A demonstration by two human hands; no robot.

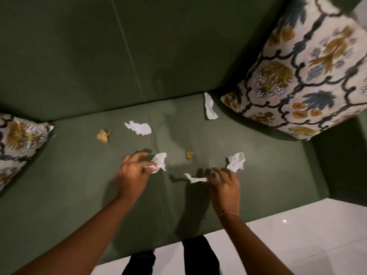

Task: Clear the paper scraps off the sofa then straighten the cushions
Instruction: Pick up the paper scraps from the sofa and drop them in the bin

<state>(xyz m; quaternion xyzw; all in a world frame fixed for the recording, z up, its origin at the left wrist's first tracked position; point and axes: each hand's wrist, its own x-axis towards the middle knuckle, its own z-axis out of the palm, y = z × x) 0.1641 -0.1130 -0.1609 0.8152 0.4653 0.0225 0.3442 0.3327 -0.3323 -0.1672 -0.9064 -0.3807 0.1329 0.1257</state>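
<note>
I see both my bare forearms stretched forward and down. My left hand (132,173) is knuckles up, thumb and forefinger pinched on a white paper scrap (159,162). My right hand (225,184) is knuckles up too, fingers curled, tips nipping a thin white scrap (195,179). A thin thread circles my right wrist.

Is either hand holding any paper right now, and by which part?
The left hand pinches a white scrap by its lower edge. The right hand pinches another white scrap by its right end.
</note>
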